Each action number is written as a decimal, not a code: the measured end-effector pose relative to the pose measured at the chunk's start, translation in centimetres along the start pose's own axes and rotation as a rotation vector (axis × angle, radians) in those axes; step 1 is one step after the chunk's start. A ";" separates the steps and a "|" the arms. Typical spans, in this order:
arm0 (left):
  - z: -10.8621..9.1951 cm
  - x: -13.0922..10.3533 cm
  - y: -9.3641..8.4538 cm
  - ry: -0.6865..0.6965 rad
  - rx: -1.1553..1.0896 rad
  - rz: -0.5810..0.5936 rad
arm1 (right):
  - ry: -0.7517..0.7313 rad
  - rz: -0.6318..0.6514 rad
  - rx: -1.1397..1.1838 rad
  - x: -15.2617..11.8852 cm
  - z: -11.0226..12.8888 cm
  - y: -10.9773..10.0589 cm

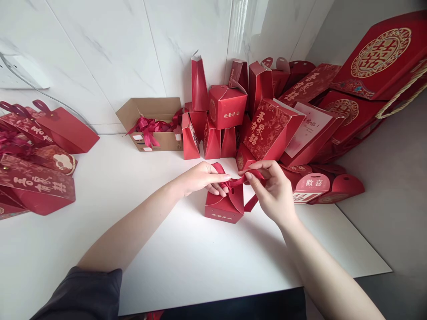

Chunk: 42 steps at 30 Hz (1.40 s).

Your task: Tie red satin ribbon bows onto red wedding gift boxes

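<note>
A small red gift box point(224, 209) with gold lettering on its front stands on the white table in front of me. Red ribbon point(237, 181) runs across the box's top between my two hands, and one end hangs down at the box's right side. My left hand point(205, 178) pinches the ribbon at the upper left of the box, thumb against fingers. At the upper right, my right hand point(270, 184) pinches the same ribbon between thumb and fingers. Part of the box's top is covered by my left fingers and the ribbon.
An open cardboard box point(163, 141) holding loose red ribbons stands by the tiled wall. Several red gift boxes point(228, 106) are stacked behind my hands and to the right. More red boxes with ribbon handles point(43, 182) lie at the left. The white table's point(187, 271) front edge runs below my arms.
</note>
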<state>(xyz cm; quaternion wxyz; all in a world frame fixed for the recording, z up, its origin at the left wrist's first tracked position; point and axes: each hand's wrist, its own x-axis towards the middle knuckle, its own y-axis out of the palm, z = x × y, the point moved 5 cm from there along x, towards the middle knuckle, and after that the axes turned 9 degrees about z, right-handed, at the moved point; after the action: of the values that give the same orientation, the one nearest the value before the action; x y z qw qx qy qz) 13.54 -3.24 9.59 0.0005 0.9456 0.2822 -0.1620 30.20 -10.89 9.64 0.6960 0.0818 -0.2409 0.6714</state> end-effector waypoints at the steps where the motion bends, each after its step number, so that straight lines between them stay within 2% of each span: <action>1: 0.0 0.0 0.0 0.001 0.002 -0.002 | 0.040 -0.002 0.052 0.1 -0.4 0.0; 3: 0.1 0.1 0.0 0.006 -0.008 -0.001 | 0.041 0.028 0.114 0.2 -0.5 0.1; 5: 0.1 0.2 0.0 0.015 -0.029 0.015 | -0.044 0.081 0.071 0.0 0.2 0.3; 7: 0.2 0.2 0.0 0.028 -0.045 0.046 | -0.173 0.205 -0.062 -0.4 1.2 0.9; 10: 0.2 0.2 -0.2 0.023 -0.042 0.040 | -0.392 0.455 -0.283 -1.2 2.4 2.4; 13: 0.2 0.1 -0.4 0.016 -0.025 0.006 | -0.475 0.567 -0.390 -1.4 2.4 3.2; 18: 0.0 0.2 0.0 0.089 0.044 0.085 | -0.410 0.599 -0.366 -1.1 2.3 2.8; 21: 0.0 0.2 0.2 0.115 0.071 0.116 | -0.290 0.628 -0.233 -0.7 1.9 2.2; 23: -0.1 0.1 0.4 0.123 0.080 0.123 | -0.159 0.548 -0.108 -0.1 1.0 1.6; 24: -0.2 0.0 0.4 0.127 0.094 0.115 | -0.087 0.467 -0.052 0.2 0.2 1.2; 26: -0.4 -0.2 0.5 0.148 0.159 0.083 | 0.032 0.311 0.006 0.8 -1.5 0.7; 28: -0.8 -0.5 0.7 0.200 0.269 0.026 | 0.115 0.269 0.044 1.2 -3.0 0.7; 32: -1.5 -0.8 1.1 0.337 0.483 -0.140 | 0.185 0.345 0.041 1.4 -4.2 1.3; 37: -1.7 -0.9 1.7 0.526 0.675 -0.349 | 0.102 0.350 -0.120 1.4 -3.6 1.0; 42: -1.4 -0.7 1.9 0.586 0.692 -0.397 | 0.100 0.402 -0.115 1.4 -3.3 0.7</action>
<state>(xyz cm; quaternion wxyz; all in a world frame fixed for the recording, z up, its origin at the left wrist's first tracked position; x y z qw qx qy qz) 14.40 -5.08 10.94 -0.4238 0.8241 0.3747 0.0296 30.19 -8.10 7.22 0.5629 -0.0410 -0.2555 0.7850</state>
